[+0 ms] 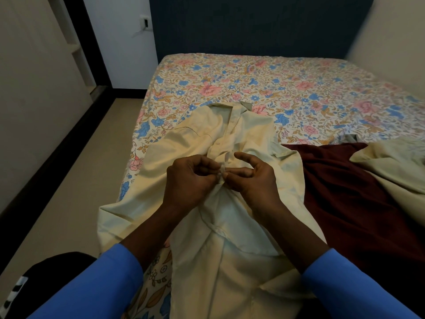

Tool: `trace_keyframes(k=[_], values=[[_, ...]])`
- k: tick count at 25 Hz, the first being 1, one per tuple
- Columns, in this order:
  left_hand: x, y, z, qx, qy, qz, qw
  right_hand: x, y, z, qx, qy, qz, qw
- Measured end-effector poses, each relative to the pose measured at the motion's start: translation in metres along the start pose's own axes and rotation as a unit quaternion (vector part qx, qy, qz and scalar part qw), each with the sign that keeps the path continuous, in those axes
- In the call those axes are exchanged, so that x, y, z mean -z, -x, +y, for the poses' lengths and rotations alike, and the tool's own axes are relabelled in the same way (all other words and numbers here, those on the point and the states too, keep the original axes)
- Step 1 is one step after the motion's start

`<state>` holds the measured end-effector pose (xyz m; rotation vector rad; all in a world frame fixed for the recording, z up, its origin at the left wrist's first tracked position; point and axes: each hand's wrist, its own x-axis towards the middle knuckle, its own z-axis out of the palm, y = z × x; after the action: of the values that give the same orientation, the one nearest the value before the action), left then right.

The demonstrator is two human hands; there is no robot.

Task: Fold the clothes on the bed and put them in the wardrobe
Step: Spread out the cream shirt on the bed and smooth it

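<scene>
We find both hands meeting at the front placket of the cream shirt [230,125]. Our left hand [190,180] has its fingers curled in, thumb and forefinger pinching a small fold of the placket. Our right hand [250,178] pinches the same spot from the other side, its index finger held out and the other fingers bent. Both forearms wear blue sleeves [110,284].

The cream shirt lies front up along the left edge of the bed [276,84], collar toward the far end, with part of it hanging over that edge. Touching its right side, a maroon garment [345,192] lies by the near edge. A pale beige garment [395,164] overlaps the maroon one toward the right edge. A floral sheet [207,88] covers the bed.
</scene>
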<state>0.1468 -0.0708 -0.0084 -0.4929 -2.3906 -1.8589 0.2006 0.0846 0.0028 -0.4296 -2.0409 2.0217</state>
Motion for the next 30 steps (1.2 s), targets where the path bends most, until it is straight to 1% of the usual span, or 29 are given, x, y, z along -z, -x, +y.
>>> trace_keyframes(k=[3, 5, 7, 9, 11, 13, 14, 16, 19, 22, 24, 26, 28, 29, 30], values=[[0.0, -0.001, -0.003, 0.096, 0.091, 0.009, 0.991, -0.003, 0.0, 0.005, 0.073, 0.098, -0.008, 0.992], [-0.002, 0.001, -0.002, 0.15, 0.166, 0.018, 0.974, -0.004, -0.002, 0.005, 0.099, 0.133, -0.01, 0.986], [-0.005, 0.005, 0.001, 0.185, 0.224, 0.032, 0.956, -0.003, -0.005, 0.006, 0.094, 0.118, -0.012, 0.988], [-0.008, 0.008, 0.003, 0.207, 0.258, 0.037, 0.943, -0.003, -0.006, 0.006, 0.079, 0.093, -0.004, 0.993], [-0.008, 0.006, 0.004, 0.236, 0.305, 0.021, 0.922, -0.003, -0.006, 0.006, 0.07, 0.073, 0.003, 0.995], [-0.006, 0.003, 0.006, 0.253, 0.34, -0.009, 0.905, -0.001, -0.004, 0.004, 0.08, 0.084, 0.021, 0.993], [-0.007, 0.003, 0.007, 0.25, 0.345, -0.022, 0.904, -0.001, -0.003, 0.003, 0.093, 0.099, 0.031, 0.99], [-0.01, 0.004, 0.007, 0.233, 0.324, -0.026, 0.916, -0.003, 0.001, 0.0, 0.127, 0.136, 0.047, 0.981], [-0.015, 0.007, 0.002, 0.217, 0.29, 0.014, 0.932, -0.009, 0.006, 0.001, 0.15, 0.159, 0.043, 0.975], [-0.015, 0.007, 0.001, 0.211, 0.282, 0.029, 0.935, -0.005, 0.002, 0.004, 0.104, 0.118, 0.03, 0.987], [-0.015, 0.006, 0.001, 0.198, 0.278, 0.01, 0.94, -0.004, -0.001, 0.003, 0.053, 0.065, 0.035, 0.996], [-0.013, 0.004, 0.004, 0.179, 0.275, -0.03, 0.944, -0.004, -0.003, -0.003, -0.024, -0.022, 0.034, 0.999], [-0.008, -0.002, 0.002, 0.143, 0.24, -0.07, 0.958, 0.0, -0.005, -0.012, -0.114, -0.147, -0.001, 0.983], [-0.005, -0.005, -0.001, 0.119, 0.206, -0.08, 0.968, 0.002, -0.005, -0.016, -0.138, -0.183, -0.03, 0.973], [-0.002, -0.008, -0.002, 0.105, 0.187, -0.086, 0.973, 0.005, -0.006, -0.019, -0.146, -0.186, -0.057, 0.97]])
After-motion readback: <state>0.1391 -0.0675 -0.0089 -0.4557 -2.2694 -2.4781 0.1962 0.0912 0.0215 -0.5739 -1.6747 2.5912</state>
